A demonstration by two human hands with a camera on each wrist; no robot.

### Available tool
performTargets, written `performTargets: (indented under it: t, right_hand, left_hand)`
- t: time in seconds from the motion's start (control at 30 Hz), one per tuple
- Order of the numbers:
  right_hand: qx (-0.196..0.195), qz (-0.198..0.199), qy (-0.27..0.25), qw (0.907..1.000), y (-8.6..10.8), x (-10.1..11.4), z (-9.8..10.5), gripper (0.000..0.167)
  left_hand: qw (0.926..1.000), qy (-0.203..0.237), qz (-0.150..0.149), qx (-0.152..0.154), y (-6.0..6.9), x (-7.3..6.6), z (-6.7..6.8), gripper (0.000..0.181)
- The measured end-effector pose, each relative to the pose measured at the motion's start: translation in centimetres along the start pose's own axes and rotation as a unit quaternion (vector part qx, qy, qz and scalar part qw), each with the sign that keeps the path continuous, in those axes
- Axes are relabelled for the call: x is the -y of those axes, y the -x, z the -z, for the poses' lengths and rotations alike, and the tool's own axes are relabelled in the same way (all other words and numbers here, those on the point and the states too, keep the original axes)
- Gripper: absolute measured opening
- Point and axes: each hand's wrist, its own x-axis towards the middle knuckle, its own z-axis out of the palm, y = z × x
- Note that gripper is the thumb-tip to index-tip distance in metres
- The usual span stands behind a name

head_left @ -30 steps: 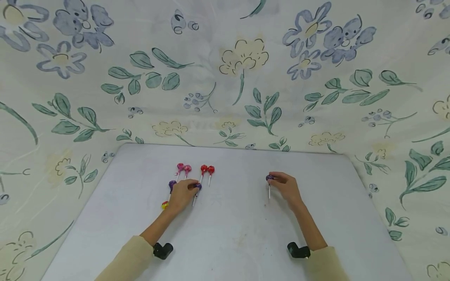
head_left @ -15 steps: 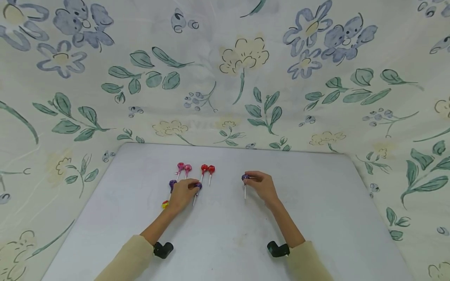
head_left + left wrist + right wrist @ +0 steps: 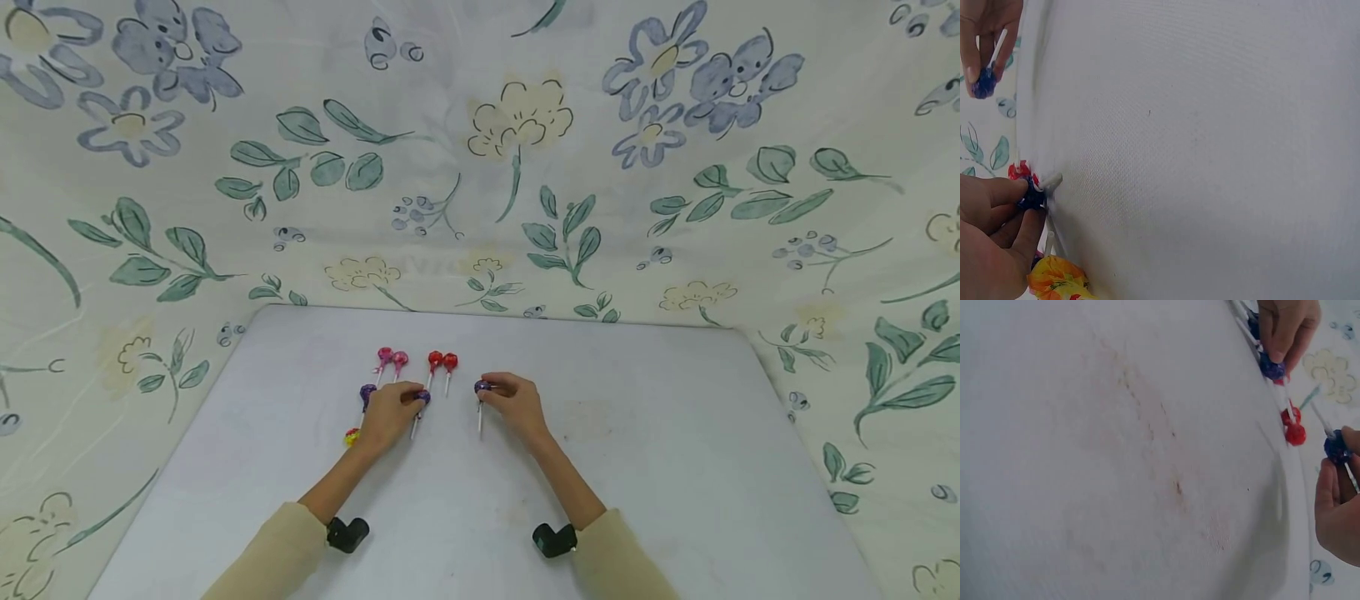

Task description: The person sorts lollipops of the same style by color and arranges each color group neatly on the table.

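My left hand [image 3: 386, 421] pinches the head of a purple lollipop [image 3: 423, 398], its stick pointing toward me over the white table. In the left wrist view, thumb and fingertips grip that purple lollipop [image 3: 1032, 195]. My right hand [image 3: 517, 408] holds another purple lollipop [image 3: 482, 387] by its head between thumb and fingers, stick hanging down. The right wrist view shows this second lollipop [image 3: 1337, 447] held above the table surface. Beside the left hand lie a third purple lollipop [image 3: 367, 395] and a yellow lollipop [image 3: 352, 437], both partly hidden by the hand.
Two pink lollipops [image 3: 392, 358] lie behind the left hand, and two red lollipops [image 3: 442, 361] lie to their right. All rest on a white table [image 3: 675, 433]. A floral cloth [image 3: 480, 167] hangs behind and at the sides.
My right hand has travelled left across the table with its purple lollipop, ending near the red lollipops and slightly lower in view. The left hand has stayed in place.
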Motion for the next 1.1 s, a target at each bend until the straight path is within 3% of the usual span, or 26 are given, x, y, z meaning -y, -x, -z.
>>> performTargets:
  t: [0.53, 1.1]
  right_hand:
    - [0.033, -0.011, 0.023, 0.9991, -0.8, -0.1, -4.5, 0.021]
    - [0.014, 0.020, 0.084, 0.9962, -1.0, 0.0, -6.1, 0.021]
  left_hand:
    - [0.9998, -0.017, 0.010, 0.004, -0.1, -0.2, 0.0, 0.027]
    - [0.9999, -0.014, -0.006, -0.006, -0.2, -0.3, 0.2, 0.025]
